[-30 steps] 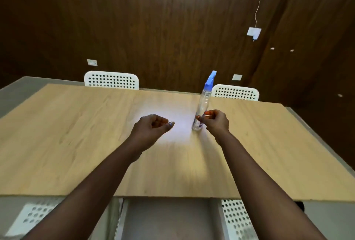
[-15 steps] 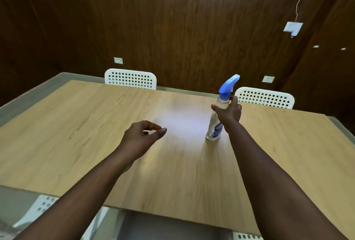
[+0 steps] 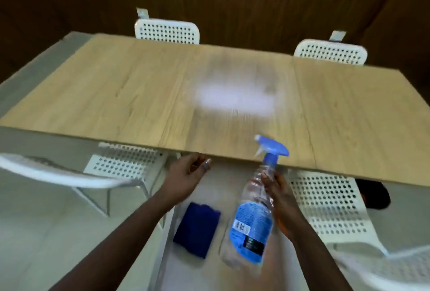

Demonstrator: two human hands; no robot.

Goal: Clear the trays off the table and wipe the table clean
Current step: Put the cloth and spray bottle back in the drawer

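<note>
Right hand has its grip wrapped on the upper body of the spray bottle, held tilted off the near edge of the counter; left hand holds nothing, fingers loosely curled, just above the blue cloth on the lower surface. No trays visible on the counter. Bottle looks like thin, light, mostly empty clear plastic, likely slick, so best held at the neck under the trigger; cloth is soft, pinch anywhere.

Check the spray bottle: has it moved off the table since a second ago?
Yes. The spray bottle stood on the table then; now the right hand holds it tilted, nearer than the table's front edge.
</note>
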